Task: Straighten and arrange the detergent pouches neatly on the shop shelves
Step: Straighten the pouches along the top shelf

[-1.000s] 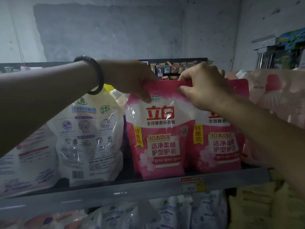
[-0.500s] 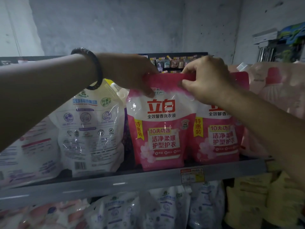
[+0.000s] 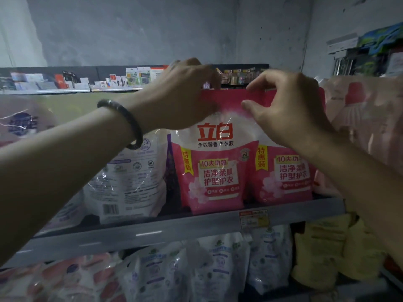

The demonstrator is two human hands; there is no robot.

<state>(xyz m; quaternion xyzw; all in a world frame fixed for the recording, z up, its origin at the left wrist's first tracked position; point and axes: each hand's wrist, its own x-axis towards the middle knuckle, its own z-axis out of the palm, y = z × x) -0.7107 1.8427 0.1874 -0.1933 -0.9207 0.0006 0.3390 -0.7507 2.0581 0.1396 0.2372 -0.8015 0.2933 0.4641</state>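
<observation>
The left grip [image 3: 185, 99] and right grip [image 3: 283, 110] each pinch the top edge of a pink pouch [image 3: 214, 171] marked 立白 全效馨香洗衣液. Its twin [image 3: 287, 177] stands just right on the shelf [image 3: 152, 232].

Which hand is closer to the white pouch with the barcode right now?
Left. The left hand holds the top-left corner of the front pink pouch, just above and right of the white pouch; the right hand pinches the same top edge farther right.

Bare forearms, no sleeves, dark braided bracelet [image 3: 124, 122] on the left wrist
</observation>
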